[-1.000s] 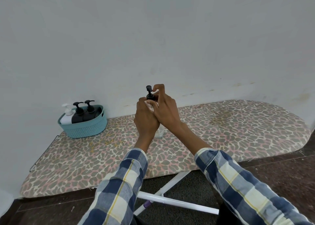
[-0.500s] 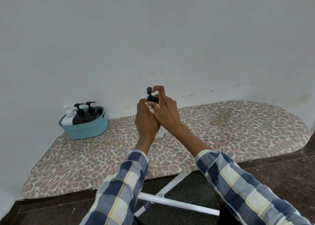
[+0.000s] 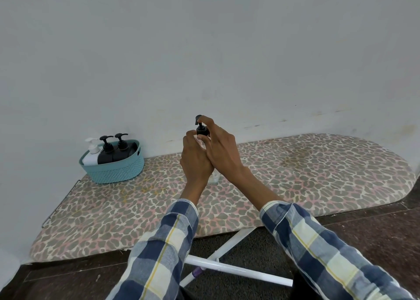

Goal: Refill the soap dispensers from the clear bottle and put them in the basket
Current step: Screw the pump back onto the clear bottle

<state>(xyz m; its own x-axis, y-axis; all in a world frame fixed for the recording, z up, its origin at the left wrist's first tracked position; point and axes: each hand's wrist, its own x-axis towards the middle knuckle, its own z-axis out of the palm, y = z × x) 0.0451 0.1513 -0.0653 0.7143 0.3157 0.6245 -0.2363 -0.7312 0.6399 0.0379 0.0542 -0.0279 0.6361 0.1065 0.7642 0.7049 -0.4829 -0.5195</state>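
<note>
Between both hands [image 3: 209,154], clear dispenser [image 3: 201,132]

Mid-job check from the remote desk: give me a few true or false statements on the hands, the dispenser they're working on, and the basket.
1. Three pump dispensers stand in the teal basket. True: one white dispenser and two black dispensers.
2. The basket sits at the rounded right end of the ironing board. False: it sits at the left end, by the wall.
3. The left hand grips the body of a clear dispenser standing on the board. True.
4. The right hand lies flat on the board. False: its fingers hold the black pump top.
5. The pump top is white. False: it is black.
</note>
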